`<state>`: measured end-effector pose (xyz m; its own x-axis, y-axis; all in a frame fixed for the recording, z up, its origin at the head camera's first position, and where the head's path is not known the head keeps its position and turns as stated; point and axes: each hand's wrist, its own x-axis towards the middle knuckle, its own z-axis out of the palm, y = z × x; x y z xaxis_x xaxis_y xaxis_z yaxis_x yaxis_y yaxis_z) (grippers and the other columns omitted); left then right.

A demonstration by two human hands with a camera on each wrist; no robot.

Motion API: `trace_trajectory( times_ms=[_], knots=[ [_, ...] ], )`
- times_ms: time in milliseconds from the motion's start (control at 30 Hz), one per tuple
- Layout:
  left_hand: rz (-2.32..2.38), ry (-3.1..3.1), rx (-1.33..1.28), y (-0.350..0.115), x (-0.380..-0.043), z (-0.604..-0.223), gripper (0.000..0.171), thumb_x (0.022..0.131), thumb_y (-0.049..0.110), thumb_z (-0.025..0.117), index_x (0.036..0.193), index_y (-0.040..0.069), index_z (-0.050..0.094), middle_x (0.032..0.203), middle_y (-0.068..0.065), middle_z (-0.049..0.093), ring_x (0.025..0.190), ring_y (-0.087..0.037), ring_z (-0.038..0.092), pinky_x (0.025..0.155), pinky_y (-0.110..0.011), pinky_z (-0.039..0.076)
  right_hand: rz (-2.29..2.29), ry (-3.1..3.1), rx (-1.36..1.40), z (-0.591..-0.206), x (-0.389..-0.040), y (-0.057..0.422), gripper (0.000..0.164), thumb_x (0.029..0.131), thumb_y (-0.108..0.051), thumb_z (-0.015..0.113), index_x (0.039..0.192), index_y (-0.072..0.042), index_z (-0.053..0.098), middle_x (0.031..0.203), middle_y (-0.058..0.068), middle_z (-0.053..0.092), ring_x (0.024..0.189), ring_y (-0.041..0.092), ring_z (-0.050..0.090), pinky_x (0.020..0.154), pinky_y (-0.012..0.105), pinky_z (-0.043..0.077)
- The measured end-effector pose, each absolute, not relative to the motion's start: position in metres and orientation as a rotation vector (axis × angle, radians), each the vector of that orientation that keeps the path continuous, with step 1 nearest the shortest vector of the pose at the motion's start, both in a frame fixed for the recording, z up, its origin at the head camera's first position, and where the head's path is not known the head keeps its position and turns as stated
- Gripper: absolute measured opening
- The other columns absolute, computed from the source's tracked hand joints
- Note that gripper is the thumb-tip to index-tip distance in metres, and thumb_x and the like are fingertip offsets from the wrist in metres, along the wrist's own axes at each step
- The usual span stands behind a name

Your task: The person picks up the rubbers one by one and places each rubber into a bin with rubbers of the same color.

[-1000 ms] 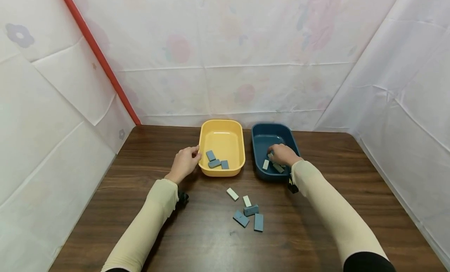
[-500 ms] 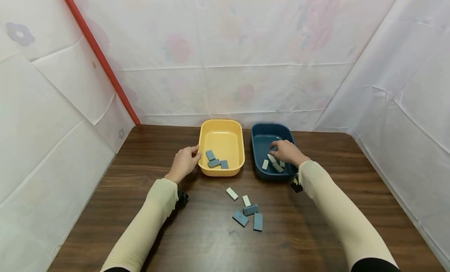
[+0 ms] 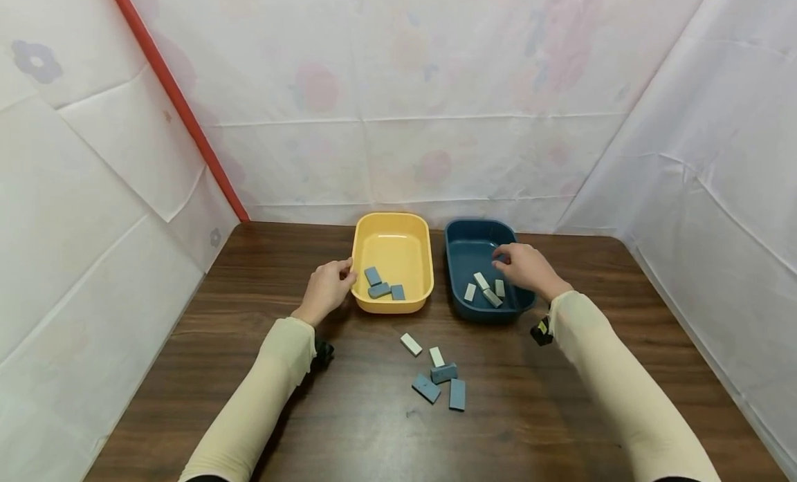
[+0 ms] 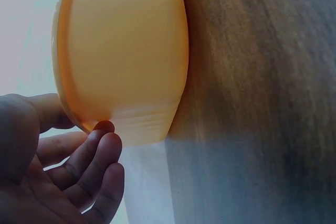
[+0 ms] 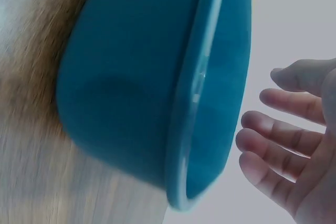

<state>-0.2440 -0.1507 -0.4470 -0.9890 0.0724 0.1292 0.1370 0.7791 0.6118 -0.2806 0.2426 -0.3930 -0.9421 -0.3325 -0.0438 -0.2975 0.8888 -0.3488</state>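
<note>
My left hand pinches the left rim of a yellow plastic tray; in the left wrist view, its thumb and fingers lie on either side of the rim. Inside that tray are three blue-grey rectangular blocks. Over the right side of a dark blue tray hovers my right hand, its fingers relaxed and holding nothing. Several pale blocks lie at the near end of the blue tray. In the right wrist view, the spread fingers are apart from the blue tray's rim.
On the brown wooden table, in front of the trays, lie two pale blocks and three blue-grey blocks. White patterned sheets hang behind and at both sides. A red strip runs down the left corner.
My right hand has let go of a pale block inside the blue tray, then risen and drawn back to the right. The left hand stays at the yellow tray's rim.
</note>
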Motion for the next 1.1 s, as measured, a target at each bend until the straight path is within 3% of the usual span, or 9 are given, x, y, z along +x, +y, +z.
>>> trace_trajectory(
  times_ms=[367, 900, 1100],
  knots=[
    [-0.981, -2.871, -0.177, -0.151, -0.246, -0.448, 0.043, 0.098, 0.019, 0.056, 0.137, 0.0, 0.054, 0.105, -0.016, 0.069, 0.061, -0.017, 0.048, 0.059, -0.028, 0.04, -0.533, 3.02, -0.416, -0.393, -0.271, 0.268, 0.033, 0.097, -0.021, 0.056, 0.119, 0.002, 0.065, 0.096, 0.018, 0.067, 0.078, 0.025, 0.06, 0.072, 0.043, 0.051],
    [-0.984, -2.834, -0.185, -0.15, -0.246, -0.451, 0.042, 0.097, 0.018, 0.057, 0.135, -0.001, 0.056, 0.105, -0.016, 0.07, 0.063, -0.018, 0.05, 0.06, -0.028, 0.04, -0.641, 3.004, -0.165, -0.413, -0.253, 0.288, 0.04, 0.1, -0.022, 0.051, 0.126, 0.008, 0.058, 0.115, 0.028, 0.066, 0.101, 0.039, 0.064, 0.084, 0.051, 0.051],
    [-0.986, -2.842, -0.181, -0.15, -0.247, -0.452, 0.043, 0.097, 0.019, 0.057, 0.136, 0.0, 0.056, 0.105, -0.016, 0.069, 0.066, -0.018, 0.052, 0.062, -0.029, 0.042, -0.699, 2.977, -0.105, -0.421, -0.248, 0.292, 0.038, 0.1, -0.02, 0.05, 0.121, 0.01, 0.062, 0.116, 0.029, 0.065, 0.102, 0.039, 0.063, 0.083, 0.05, 0.052]
  ],
)
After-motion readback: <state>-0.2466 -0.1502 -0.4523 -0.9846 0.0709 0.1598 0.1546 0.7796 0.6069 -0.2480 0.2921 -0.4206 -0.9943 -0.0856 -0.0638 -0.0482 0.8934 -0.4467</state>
